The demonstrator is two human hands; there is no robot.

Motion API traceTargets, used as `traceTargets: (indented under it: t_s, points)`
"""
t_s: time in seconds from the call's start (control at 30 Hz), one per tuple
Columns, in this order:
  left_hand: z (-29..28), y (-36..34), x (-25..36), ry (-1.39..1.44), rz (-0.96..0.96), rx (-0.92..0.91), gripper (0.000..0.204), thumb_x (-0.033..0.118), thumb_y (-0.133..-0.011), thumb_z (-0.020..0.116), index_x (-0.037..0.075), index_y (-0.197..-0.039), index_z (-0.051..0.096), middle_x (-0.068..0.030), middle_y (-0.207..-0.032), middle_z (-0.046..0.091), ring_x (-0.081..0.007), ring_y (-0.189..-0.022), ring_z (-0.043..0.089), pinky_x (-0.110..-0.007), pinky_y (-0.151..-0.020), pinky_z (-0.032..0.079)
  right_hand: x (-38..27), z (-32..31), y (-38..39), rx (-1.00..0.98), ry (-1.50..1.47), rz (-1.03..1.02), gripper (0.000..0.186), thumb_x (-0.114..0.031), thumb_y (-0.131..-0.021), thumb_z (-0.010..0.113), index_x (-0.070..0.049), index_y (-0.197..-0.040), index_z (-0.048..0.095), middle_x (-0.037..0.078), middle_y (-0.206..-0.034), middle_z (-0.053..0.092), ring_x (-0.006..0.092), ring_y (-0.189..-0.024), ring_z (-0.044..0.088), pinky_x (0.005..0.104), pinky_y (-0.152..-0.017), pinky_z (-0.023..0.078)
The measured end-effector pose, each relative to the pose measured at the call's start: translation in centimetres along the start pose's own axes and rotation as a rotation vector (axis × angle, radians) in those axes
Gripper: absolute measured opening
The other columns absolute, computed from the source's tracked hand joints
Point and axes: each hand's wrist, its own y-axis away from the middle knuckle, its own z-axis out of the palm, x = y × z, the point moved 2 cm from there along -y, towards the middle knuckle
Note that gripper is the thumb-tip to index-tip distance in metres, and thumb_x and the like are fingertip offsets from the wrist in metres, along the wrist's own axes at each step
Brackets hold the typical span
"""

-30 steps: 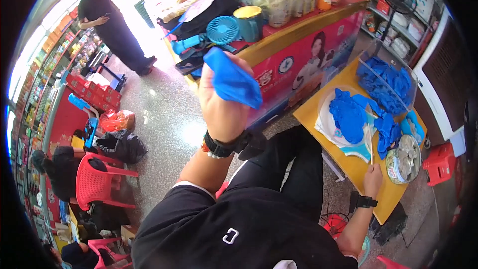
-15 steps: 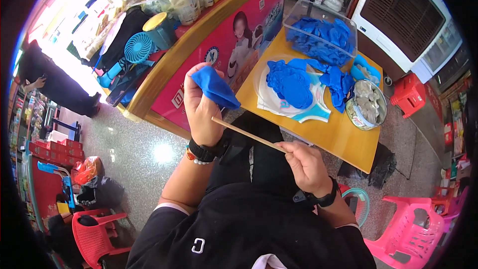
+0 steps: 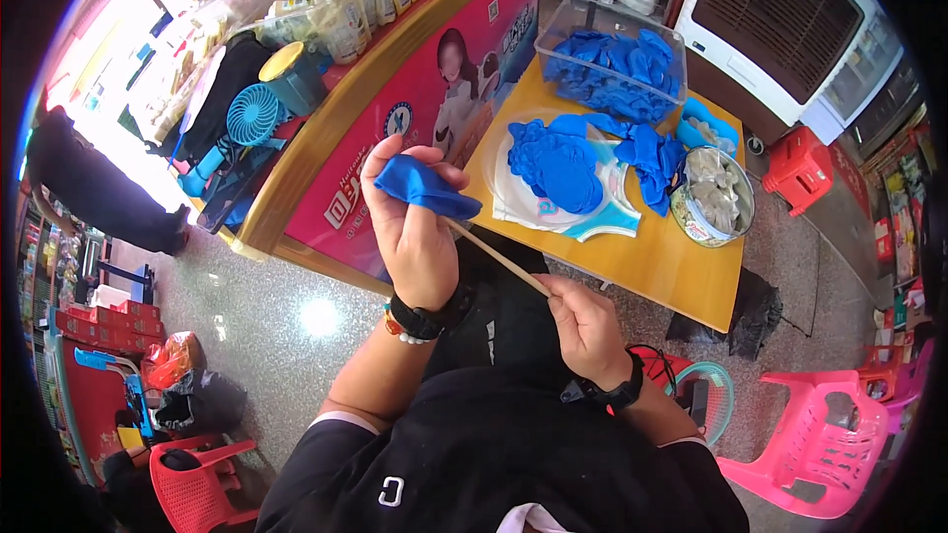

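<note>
My left hand (image 3: 420,252) is raised in the middle of the view, its fingers curled around a small folded blue cloth piece (image 3: 427,190). Between thumb and fingers, my right hand (image 3: 589,331) grips a thin wooden stick (image 3: 506,263) by its near end. The stick's far end reaches the lower edge of the blue piece; whether it goes inside is hidden. On the wooden table (image 3: 681,281) beyond, a pile of flat blue pieces (image 3: 558,168) lies on a white and light-blue plastic sheet (image 3: 610,222). More crumpled blue pieces (image 3: 650,163) lie beside it.
A clear plastic bin (image 3: 612,59) of blue pieces stands at the table's back. Near its right edge are a round tin (image 3: 703,227) and a blue container (image 3: 711,123). A counter (image 3: 326,109) runs along the left. Pink chair (image 3: 810,444) and red chair (image 3: 193,484) flank me.
The stick's far end has come up to the blue piece, which has tilted flatter. My right hand has moved slightly left and up, and the view has shifted a little.
</note>
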Motion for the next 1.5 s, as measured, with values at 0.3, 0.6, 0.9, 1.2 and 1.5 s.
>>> traceTargets:
  t_s: [0.3, 0.6, 0.9, 1.2, 1.5]
  points:
    - [0.8, 0.1, 0.2, -0.087, -0.028, 0.051, 0.054, -0.006, -0.080, 0.038, 0.008, -0.132, 0.035, -0.0065, -0.106, 0.049, -0.0143, -0.088, 0.050, -0.027, -0.080, 0.045, 0.3, 0.0, 0.4, 0.052, -0.086, 0.041, 0.021, -0.003, -0.091, 0.050, 0.002, -0.109, 0.061, 0.019, -0.089, 0.065, 0.0309, -0.078, 0.066, 0.0318, -0.067, 0.050]
    - [0.8, 0.2, 0.8, -0.246, -0.091, 0.007, 0.063, -0.007, -0.073, 0.039, 0.007, -0.134, 0.037, -0.0047, -0.105, 0.048, -0.0111, -0.090, 0.045, -0.021, -0.077, 0.039, 0.6, 0.2, 0.6, 0.059, -0.098, 0.103, 0.021, -0.007, -0.092, 0.050, 0.004, -0.107, 0.060, 0.016, -0.086, 0.066, 0.0255, -0.078, 0.067, 0.0299, -0.069, 0.049]
    - [0.7, 1.1, 0.0, 0.008, -0.139, -0.172, 0.051, 0.028, -0.096, 0.049, 0.003, -0.138, 0.034, -0.0091, -0.108, 0.052, -0.0159, -0.096, 0.050, -0.027, -0.082, 0.043, 0.7, 0.6, 0.5, 0.122, -0.045, 0.049, 0.020, -0.003, -0.090, 0.051, 0.001, -0.108, 0.060, 0.018, -0.086, 0.065, 0.0314, -0.076, 0.066, 0.0325, -0.066, 0.050]
    - [-0.2, 2.2, -0.9, 0.151, -0.326, -0.099, 0.023, 0.017, -0.099, 0.046, 0.003, -0.116, 0.053, -0.0050, -0.099, 0.058, -0.0127, -0.090, 0.057, -0.026, -0.079, 0.047, 1.7, 1.3, 0.1, -0.058, -0.276, 0.223, 0.022, -0.014, -0.097, 0.047, 0.000, -0.110, 0.059, 0.003, -0.069, 0.055, 0.0099, -0.062, 0.053, 0.0248, -0.059, 0.042]
    - [0.4, 2.3, -0.7, 0.086, -0.248, -0.092, 0.006, 0.013, -0.098, 0.050, 0.008, -0.097, 0.054, 0.0001, -0.088, 0.060, -0.0071, -0.075, 0.059, -0.022, -0.068, 0.049, 2.2, 1.5, -0.4, 0.011, -0.344, 0.177, 0.020, -0.018, -0.098, 0.047, -0.001, -0.099, 0.058, -0.001, -0.066, 0.048, 0.0061, -0.057, 0.043, 0.0216, -0.053, 0.034]
